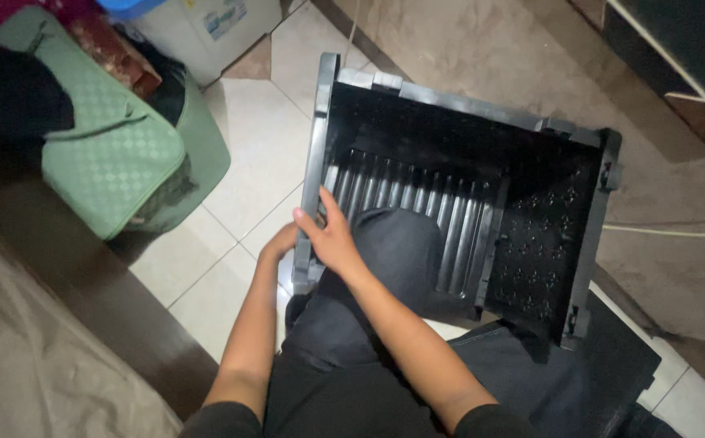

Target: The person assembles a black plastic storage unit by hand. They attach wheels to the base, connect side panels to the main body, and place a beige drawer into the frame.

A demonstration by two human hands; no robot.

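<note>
Over dark-trousered knee [393, 243]: right hand [332, 235], fingers spread, lying on left wall of black ribbed plastic crate [466, 162]; left hand [279, 243] gripping same wall outside. Crate resting on lap, mouth open. Pale tiled floor [247, 186] free left; green quilted bag [117, 146] beyond.

**Both hands on the left wall of the black crate**

You sit with a black plastic crate [458, 186] lying open toward you, its ribbed panel facing up and a perforated panel at 3 o'clock. Your knee in dark trousers [393, 243] pokes into the crate's open side. Your right hand [330, 235] rests on the inner face of the crate's left wall [313, 162], fingers spread up along it. Your left hand [278, 243] sits just behind it on the wall's outer side, mostly hidden. At 9 o'clock a green quilted bag [109, 154] lies on the pale tiled floor [247, 170]. A brownish rug [482, 49] spreads at 12 o'clock.
</note>
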